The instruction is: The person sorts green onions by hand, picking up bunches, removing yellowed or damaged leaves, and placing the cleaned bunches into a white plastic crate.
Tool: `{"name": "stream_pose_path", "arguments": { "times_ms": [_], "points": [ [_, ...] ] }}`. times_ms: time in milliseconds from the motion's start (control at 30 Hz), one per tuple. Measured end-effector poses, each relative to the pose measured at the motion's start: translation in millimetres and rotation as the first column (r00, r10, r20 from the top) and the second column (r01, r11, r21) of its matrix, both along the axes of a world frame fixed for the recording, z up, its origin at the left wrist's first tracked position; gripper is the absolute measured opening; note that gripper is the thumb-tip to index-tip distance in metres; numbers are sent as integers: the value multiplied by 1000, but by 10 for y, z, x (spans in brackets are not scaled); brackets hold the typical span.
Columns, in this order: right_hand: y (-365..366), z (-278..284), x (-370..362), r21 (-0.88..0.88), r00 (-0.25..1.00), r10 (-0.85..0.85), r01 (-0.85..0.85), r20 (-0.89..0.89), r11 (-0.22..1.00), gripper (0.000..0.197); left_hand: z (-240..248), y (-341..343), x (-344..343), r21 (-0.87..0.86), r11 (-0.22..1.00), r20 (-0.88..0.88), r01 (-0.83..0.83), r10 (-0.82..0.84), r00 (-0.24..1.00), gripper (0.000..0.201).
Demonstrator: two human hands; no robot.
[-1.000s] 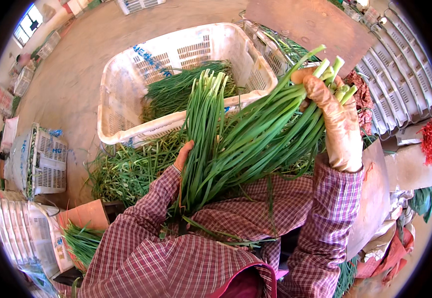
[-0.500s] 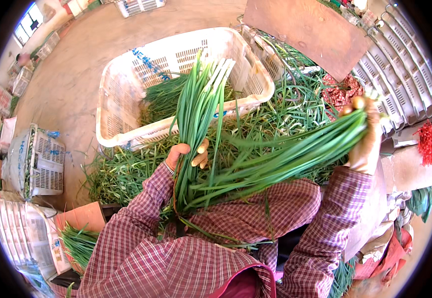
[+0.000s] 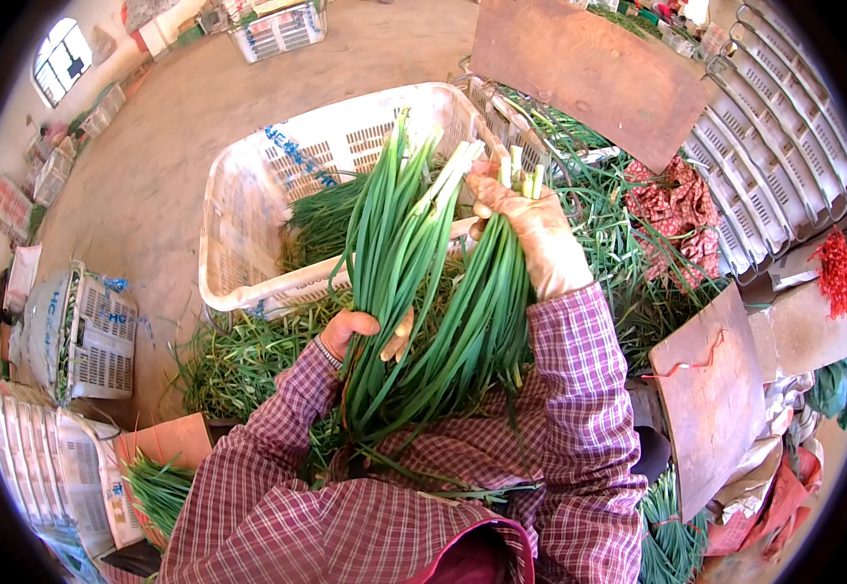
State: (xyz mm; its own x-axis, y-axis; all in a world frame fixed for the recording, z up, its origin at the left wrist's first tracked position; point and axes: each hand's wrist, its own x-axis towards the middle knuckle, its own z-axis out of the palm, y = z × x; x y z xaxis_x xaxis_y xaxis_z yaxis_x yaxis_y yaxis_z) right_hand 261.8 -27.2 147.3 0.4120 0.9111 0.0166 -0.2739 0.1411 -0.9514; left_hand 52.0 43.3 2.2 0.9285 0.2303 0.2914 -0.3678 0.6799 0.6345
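My left hand (image 3: 347, 329) is closed around the lower middle of a bunch of Chinese chives (image 3: 377, 258). The bunch stands upright over my lap, with its white stem ends at the top. My right hand (image 3: 538, 238) grips a second bunch of chives (image 3: 494, 302) near its pale root ends. Its leaves hang down beside the first bunch and overlap it low down. Just beyond both hands is a white plastic crate (image 3: 232, 294) with more chives (image 3: 326, 222) lying inside.
Loose green leaves (image 3: 238, 365) are heaped around the crate. A brown board (image 3: 589, 73) lies at the far right, another board (image 3: 710, 389) leans near my right arm. Red patterned cloth (image 3: 676, 214), stacked white crates (image 3: 774, 146) and hanging red ties (image 3: 835, 273) are at the right.
My right hand has swung from the far right inward to the left, bringing its bunch upright next to the other one. My left hand keeps its hold, nearly in place.
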Motion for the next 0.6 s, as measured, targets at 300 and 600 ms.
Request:
{"name": "stream_pose_path", "arguments": {
  "times_ms": [300, 600],
  "points": [
    [-383, 97, 603, 15, 912, -387, 389, 138, 921, 33, -3, 102, -216, 93, 986, -163, -137, 150, 975, 59],
    [-1010, 30, 1349, 359, 852, -516, 512, -91, 781, 36, 52, 269, -474, 224, 923, -240, -313, 364, 900, 49]
  ]
}}
